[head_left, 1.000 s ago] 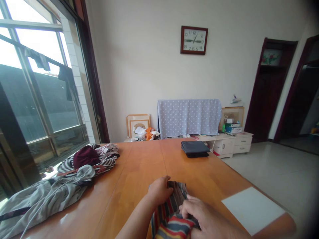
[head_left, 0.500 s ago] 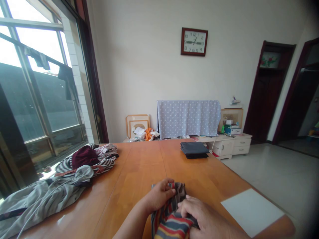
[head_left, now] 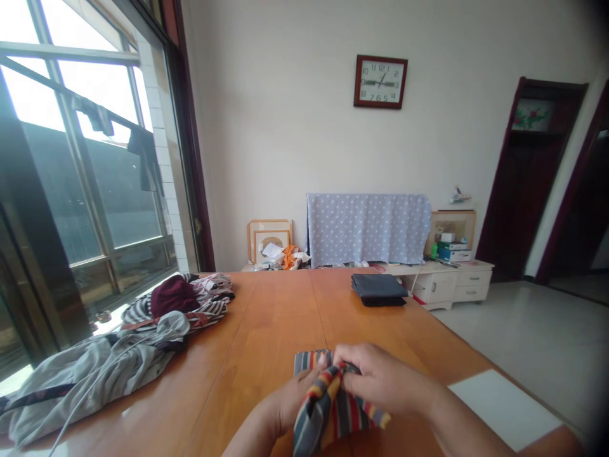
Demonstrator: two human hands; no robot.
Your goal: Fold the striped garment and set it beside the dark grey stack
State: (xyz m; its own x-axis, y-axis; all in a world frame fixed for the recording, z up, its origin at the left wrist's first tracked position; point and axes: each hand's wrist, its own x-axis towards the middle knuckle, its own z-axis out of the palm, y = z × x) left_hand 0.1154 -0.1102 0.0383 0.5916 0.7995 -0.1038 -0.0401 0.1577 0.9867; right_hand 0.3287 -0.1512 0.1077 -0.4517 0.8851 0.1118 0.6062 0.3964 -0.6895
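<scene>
A striped cloth in red, yellow, grey and dark bands lies bunched at the near edge of the wooden table. My left hand is under and behind the cloth, gripping its left side. My right hand pinches a fold of the same cloth from above, its fingers closed over the fabric. Both hands meet at the top of the bundle.
A heap of grey, striped and maroon clothes covers the table's left side. A folded dark garment sits at the far right of the table. A white sheet lies near the right edge. A low white cabinet stands behind.
My right hand has moved up and forward over the cloth, lifting a fold toward my left hand. The left hand has dropped lower behind the bundle. The view shifted slightly left.
</scene>
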